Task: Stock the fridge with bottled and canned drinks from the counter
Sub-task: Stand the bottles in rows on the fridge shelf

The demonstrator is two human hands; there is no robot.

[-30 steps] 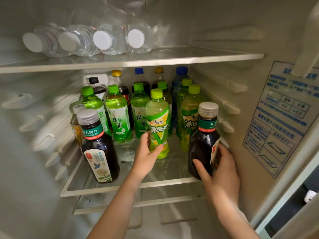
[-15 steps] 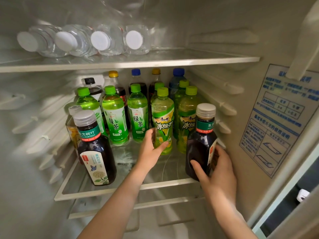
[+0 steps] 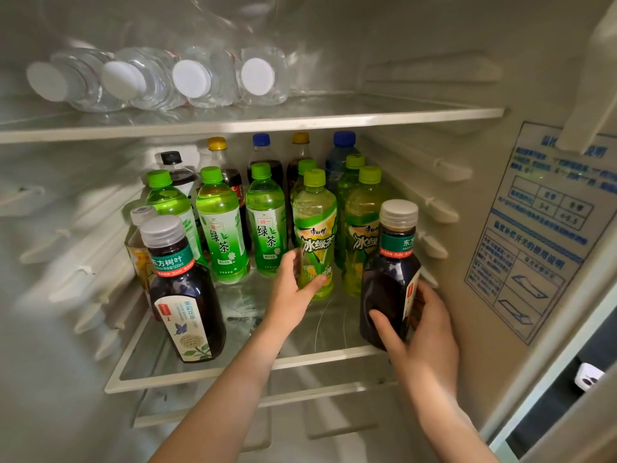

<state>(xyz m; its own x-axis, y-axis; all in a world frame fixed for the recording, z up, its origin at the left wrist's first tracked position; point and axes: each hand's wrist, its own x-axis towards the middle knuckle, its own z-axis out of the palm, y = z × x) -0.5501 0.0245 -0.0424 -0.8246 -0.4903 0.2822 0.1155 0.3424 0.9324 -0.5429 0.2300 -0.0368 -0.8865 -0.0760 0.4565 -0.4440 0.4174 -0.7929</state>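
Since a second ago the iced green tea bottle (image 3: 314, 235) has been sliding back along the glass shelf (image 3: 233, 372), and it is now standing just beside its twin in the row. Going from the left, a dark tea bottle (image 3: 183, 295) is standing at the shelf's front left, its label reading 东方树叶 and 茉莉花茶. Behind it a green-capped bottle (image 3: 220, 228) is showing 统一 绿茶, and its neighbour is showing the same. My left hand (image 3: 293, 289) is curling round the lower part of the iced green tea bottle, thumb on the front, fingers round the left side; that label is reading 康师傅 冰绿茶. My right hand (image 3: 424, 332) is gripping a second dark tea bottle (image 3: 387, 279) low on its body at the shelf's front right, thumb across the front and fingers behind, with only 东方 showing on its band. I am not making out the blue print on the wall sticker (image 3: 541, 228).
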